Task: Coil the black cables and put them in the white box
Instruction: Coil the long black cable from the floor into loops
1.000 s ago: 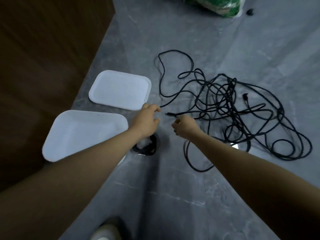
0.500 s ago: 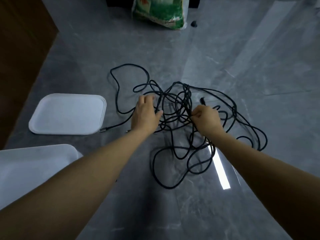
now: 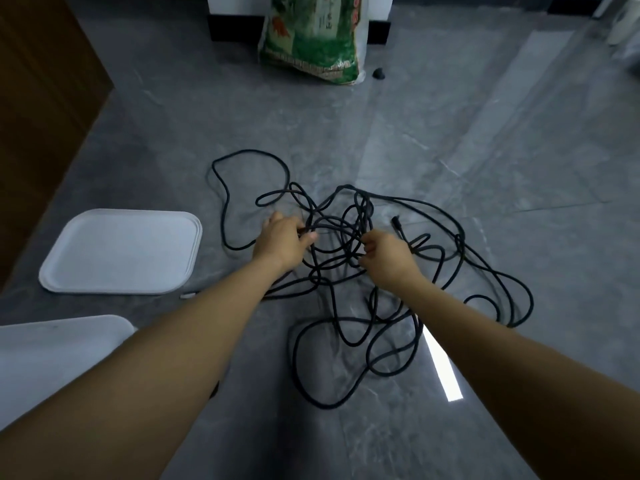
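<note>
Grey tiled floor [image 3: 450, 133]; green sack [image 3: 311, 39] at far wall. Change since one second ago: both hands moved from cable end near box into tangle centre. Left hand [image 3: 278, 242] fingers pinch strand; right hand [image 3: 388, 256] fingers curled round strands. Black cables [image 3: 346, 317] uncoiled, sprawled on floor right of lid [image 3: 121, 251]. Judgement: untangling precedes next coil. White box [image 3: 52, 355] near left; contents out of view.

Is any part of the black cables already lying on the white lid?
No, the black cables lie tangled on the grey floor, to the right of the white lid, whose surface is bare.
</note>
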The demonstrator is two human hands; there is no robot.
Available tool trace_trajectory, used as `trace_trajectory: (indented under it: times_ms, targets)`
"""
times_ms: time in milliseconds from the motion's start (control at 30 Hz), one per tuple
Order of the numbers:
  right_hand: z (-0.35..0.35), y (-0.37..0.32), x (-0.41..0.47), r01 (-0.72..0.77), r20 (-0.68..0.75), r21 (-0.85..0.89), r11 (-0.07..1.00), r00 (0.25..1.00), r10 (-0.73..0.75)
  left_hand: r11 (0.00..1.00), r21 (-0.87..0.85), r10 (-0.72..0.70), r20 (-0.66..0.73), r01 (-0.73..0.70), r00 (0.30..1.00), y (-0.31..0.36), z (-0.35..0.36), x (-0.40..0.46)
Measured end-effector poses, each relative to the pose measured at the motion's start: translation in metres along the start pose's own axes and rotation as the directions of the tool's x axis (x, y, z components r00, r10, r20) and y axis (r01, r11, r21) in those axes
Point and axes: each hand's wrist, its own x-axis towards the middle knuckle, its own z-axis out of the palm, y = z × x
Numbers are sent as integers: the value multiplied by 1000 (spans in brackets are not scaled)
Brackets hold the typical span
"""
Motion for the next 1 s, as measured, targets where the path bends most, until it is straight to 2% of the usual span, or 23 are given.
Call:
trace_trajectory:
  times_ms: [100, 200, 333, 433, 533, 600, 667, 733, 833, 900, 1000]
  targets:
    - [-9, 0, -2, 0, -48, 23, 1000, 999, 1, 972, -150, 154, -174, -181, 972, 16, -8, -9]
    - [-19, -2, 1, -26, -92, 61, 998, 995, 31, 857, -359, 272, -297, -371, 915, 41, -22, -20]
    - [-37, -3, -7, 7, -72, -41, 999, 997, -10, 666, -603, 240, -386, -440, 891, 69, -41, -37]
    - [-57, 1, -16, 4, -158, 128, 992, 987, 17, 581, -711, 178, -364, -396, 914, 86, -56, -49]
    - [-78, 7, -17, 7, -290, 450, 893, 947, 139, 607, -722, 183, -280, -332, 942, 99, -59, -56]
    - [-92, 9, -19, 30, -302, 678, 734, 923, 240, 672, -676, 206, -219, -301, 954, 105, -57, -59]
    - [-104, 12, -20, 52, -299, 798, 600, 899, 319, 732, -621, 225, -169, -281, 960, 108, -54, -62]
    - [-114, 13, -25, 61, -302, 837, 544, 881, 365, 769, -583, 225, -136, -261, 965, 108, -53, -64]
    - [-125, 17, -35, 30, -308, 838, 545, 850, 427, 820, -536, 172, -105, -202, 979, 101, -53, -64]
    - [-128, 24, -40, -23, -311, 796, 604, 841, 442, 835, -521, 139, -113, -178, 984, 96, -52, -61]
    - [-121, 36, -42, -152, -212, 683, 715, 895, 392, 754, -637, 88, -143, -160, 986, 99, -46, -55]
